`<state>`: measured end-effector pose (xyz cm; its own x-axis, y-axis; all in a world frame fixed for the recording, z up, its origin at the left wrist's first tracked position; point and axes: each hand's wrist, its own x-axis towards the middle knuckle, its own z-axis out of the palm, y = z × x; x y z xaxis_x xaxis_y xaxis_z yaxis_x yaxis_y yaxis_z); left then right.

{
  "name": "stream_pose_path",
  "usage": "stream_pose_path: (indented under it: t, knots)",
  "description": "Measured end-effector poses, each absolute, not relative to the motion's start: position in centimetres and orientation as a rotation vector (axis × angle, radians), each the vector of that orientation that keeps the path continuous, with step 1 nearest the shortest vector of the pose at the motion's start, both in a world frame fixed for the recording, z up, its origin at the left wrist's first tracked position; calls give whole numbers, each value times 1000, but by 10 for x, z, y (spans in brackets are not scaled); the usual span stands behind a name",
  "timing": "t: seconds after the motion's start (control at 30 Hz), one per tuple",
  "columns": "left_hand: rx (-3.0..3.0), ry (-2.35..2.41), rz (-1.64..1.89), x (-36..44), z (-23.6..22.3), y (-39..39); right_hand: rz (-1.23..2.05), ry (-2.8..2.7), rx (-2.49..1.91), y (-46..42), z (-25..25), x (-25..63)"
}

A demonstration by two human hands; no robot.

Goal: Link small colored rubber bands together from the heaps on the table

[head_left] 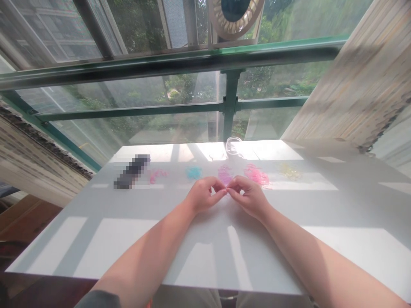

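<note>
My left hand and my right hand meet over the middle of the table, thumb and forefinger of each pinched together. Their fingertips touch or nearly touch, and whatever they hold is too small to make out. Just beyond the fingers lies a pile of small purple pieces, partly hidden by the hands. A larger bright pink pile sits right behind my right hand. Beyond my left hand is a small heap of blue pieces.
The white table stands against a window with a green railing. Loose pink pieces lie further left, beside a dark blurred-out object. A yellowish pile lies to the right. A clear round container stands at the back edge.
</note>
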<state>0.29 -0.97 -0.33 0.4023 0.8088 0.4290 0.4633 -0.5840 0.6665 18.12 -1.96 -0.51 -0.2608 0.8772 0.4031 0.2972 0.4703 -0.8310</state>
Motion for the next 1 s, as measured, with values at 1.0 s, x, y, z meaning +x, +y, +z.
stream_pose_path:
  t: [1.0]
  knots:
    - [2183,948,1011,6,4,-19,1067,-1694,-879,-23,-2,180]
